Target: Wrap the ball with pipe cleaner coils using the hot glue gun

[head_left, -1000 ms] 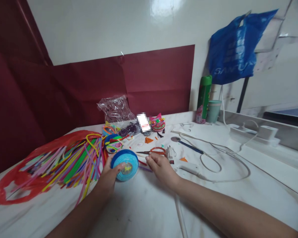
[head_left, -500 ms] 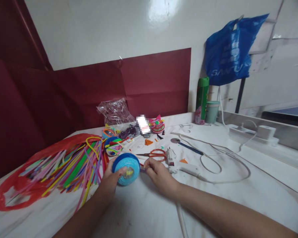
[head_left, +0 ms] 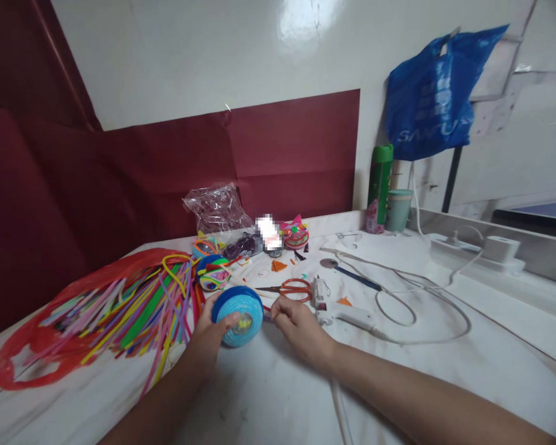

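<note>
My left hand [head_left: 209, 330] is wrapped round a ball [head_left: 241, 309] coiled in light blue and dark blue pipe cleaner, its thumb on the front. At the ball's middle a clear patch shows something yellow inside. Just right of it, my right hand [head_left: 299, 324] is closed in a pinch on a thin purple pipe cleaner [head_left: 267, 317] that reaches toward the ball. Behind the hands lie orange-handled scissors [head_left: 296, 289]. A white glue gun [head_left: 347, 314] rests to the right of my right hand.
Left, many coloured pipe cleaners [head_left: 139, 309] spill from a red plastic bag [head_left: 9, 364]. Decorated balls [head_left: 213, 272] and a clear wrapper [head_left: 217, 207] sit behind. Cables [head_left: 463, 327] loop across the right side toward a power strip [head_left: 472, 253]. A green spray can [head_left: 380, 188] stands beside a cup [head_left: 399, 210].
The whole view has shifted slightly. The ball has turned a little in my left hand, showing more of its clear, yellow middle. Both hands keep their hold.
</note>
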